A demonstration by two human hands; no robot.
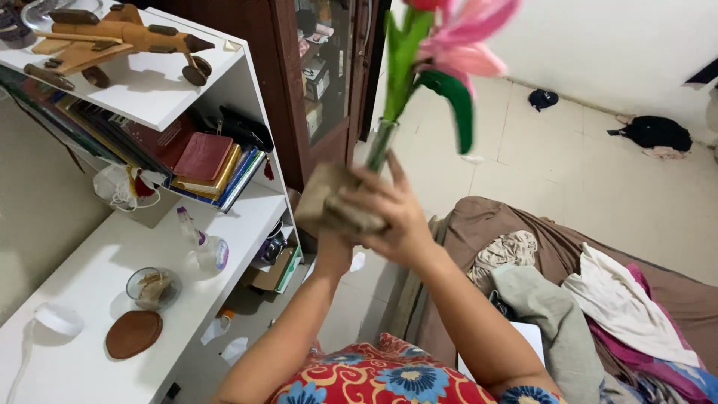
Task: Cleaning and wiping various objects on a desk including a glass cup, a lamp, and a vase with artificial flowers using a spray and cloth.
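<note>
A narrow glass vase (381, 142) holds a fake flower with a green stem and pink petals (460, 41), raised in front of me. A brown cloth (325, 196) is wrapped around the lower part of the vase. My right hand (393, 217) is clasped over the cloth and the vase's base, its fingers spread. My left hand (333, 251) comes up from below; only its wrist shows, with the fingers hidden behind the cloth and my right hand.
On my left is a white shelf unit (247, 217) with a wooden model plane (112, 37), stacked books (202, 161), a small spray bottle (196, 236), a glass bowl (152, 288) and a brown round mat (133, 334). On my right, clothes (621, 299) are piled on a brown-covered bed.
</note>
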